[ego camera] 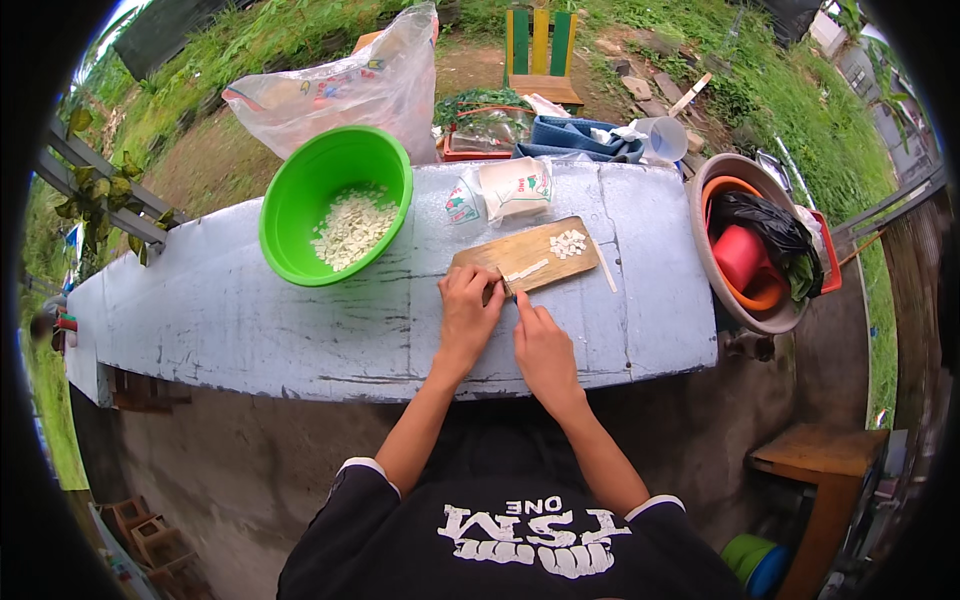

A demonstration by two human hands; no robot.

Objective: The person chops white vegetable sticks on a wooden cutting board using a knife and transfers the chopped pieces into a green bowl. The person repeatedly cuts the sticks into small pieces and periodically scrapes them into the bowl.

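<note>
A wooden chopping board (480, 251) lies tilted on the metal-topped table, with a row of small white cut pieces (529, 270) near its front and a heap of white pieces (568, 244) towards its right end. My left hand (470, 307) rests at the board's front left, its fingertips pressing on the food beside the row. In my right hand (544, 349) is a knife (504, 280), its blade against the board by my left fingertips; the handle is mostly hidden. One uncut white strip (605, 266) lies just right of the board.
A green plastic basin (277, 240) with many white pieces stands at the left. Behind the board is a plastic-wrapped white block (514, 189). A large plastic bag (345, 90), a blue cloth (577, 139) and a clear container (664, 139) are farther back. A loaded basin (705, 281) stands at the right edge.
</note>
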